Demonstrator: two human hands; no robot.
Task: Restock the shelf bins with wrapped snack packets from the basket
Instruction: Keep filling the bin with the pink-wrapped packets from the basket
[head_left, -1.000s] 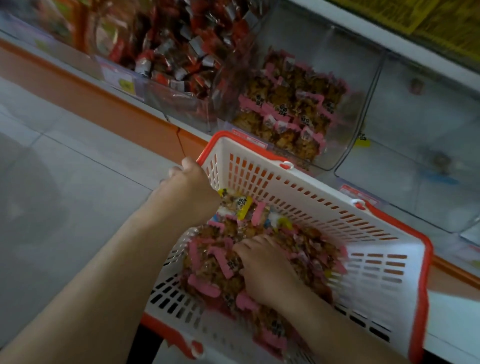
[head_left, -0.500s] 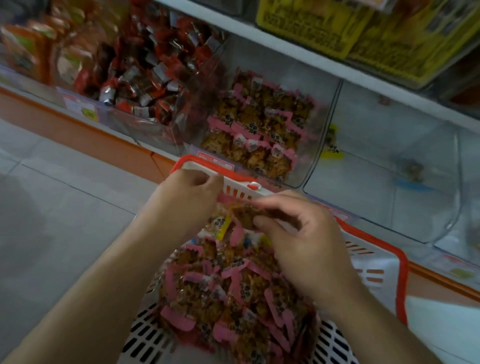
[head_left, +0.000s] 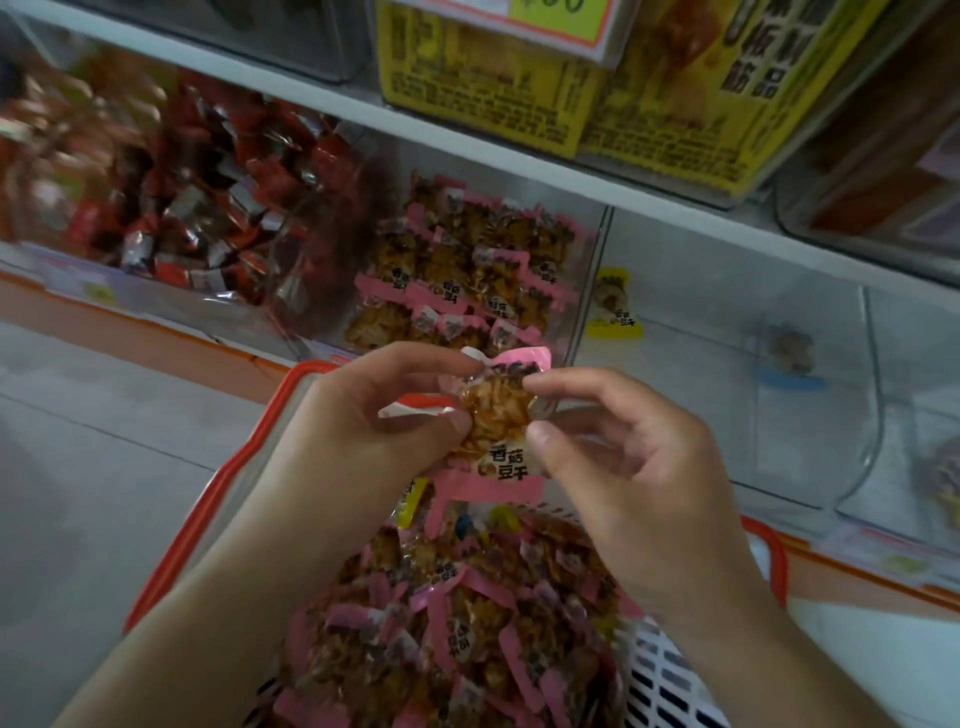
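**Packet held above basket: drop risk**

Left hand (head_left: 363, 415) and right hand (head_left: 613, 467) both pinch one pink packet (head_left: 498, 421) above the basket (head_left: 208, 499), before the pink-packet bin (head_left: 584, 249). A light pinch may slip, dropping it short of the bin.

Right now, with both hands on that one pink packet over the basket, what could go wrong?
1. The pink packet is only pinched between the left hand and right hand; a slip would likely drop it back into the basket.
2. The matching pink bin neighbours a bin of red packets and a bin holding one yellow packet; a careless toss could misfile it.
3. With both hands busy, nobody visibly steadies the heaped basket.
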